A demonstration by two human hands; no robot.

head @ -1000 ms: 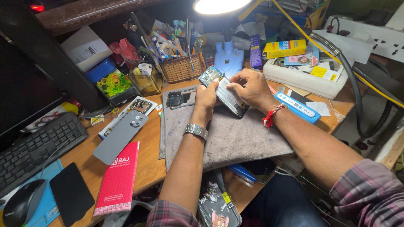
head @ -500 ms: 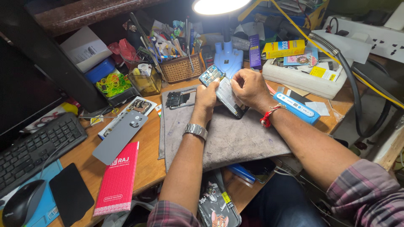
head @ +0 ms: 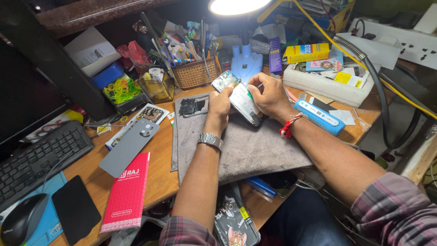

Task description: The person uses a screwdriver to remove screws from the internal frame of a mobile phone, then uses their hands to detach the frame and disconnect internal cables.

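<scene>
An opened smartphone [head: 238,97] with its back cover off lies tilted above a grey cloth mat [head: 246,146]. My left hand [head: 220,104] grips the phone's left edge; a metal watch sits on that wrist. My right hand [head: 269,94] holds the phone's right side with fingertips pressed on its inner parts; a red thread is tied round that wrist. A dark inner frame piece [head: 194,107] rests on the mat's far left corner.
A grey phone back cover [head: 131,146], a red flat box [head: 127,193] and a black slab [head: 75,209] lie at left. Keyboard [head: 36,157] and mouse [head: 20,218] sit at far left. A wicker tool basket [head: 195,73], lamp base [head: 246,64] and blue device [head: 318,117] crowd the back.
Both hands stay on the phone; the fingers of my right hand have shifted slightly on it. Nothing else has moved.
</scene>
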